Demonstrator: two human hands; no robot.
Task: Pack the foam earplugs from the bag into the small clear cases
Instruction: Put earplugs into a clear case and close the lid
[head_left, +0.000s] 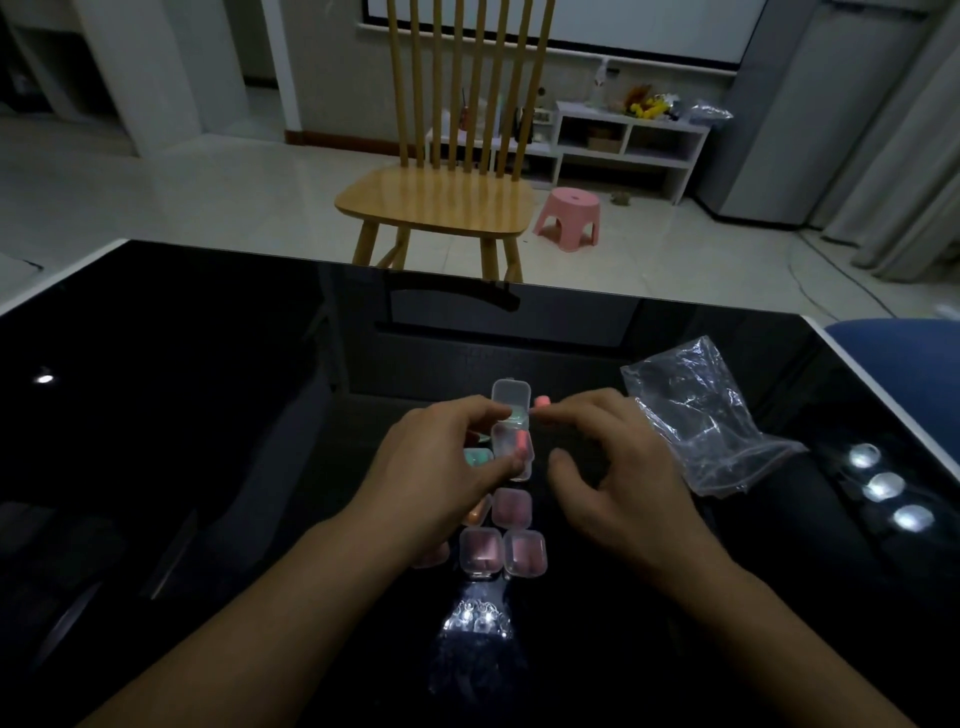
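Pinching pink earplug (542, 401): right hand (623, 467) | left hand (441, 467) grips open case (511, 436), seemingly holding one earplug

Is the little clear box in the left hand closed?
No, the clear case gripped by the left hand has its lid flipped up, with a pink earplug lying inside.

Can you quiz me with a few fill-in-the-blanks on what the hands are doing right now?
1. The right hand pinches a ____ earplug.
2. The left hand holds the open case, whose lid is ____.
3. The plastic bag lies to the ____ of the hands.

Missing words: pink; open; right
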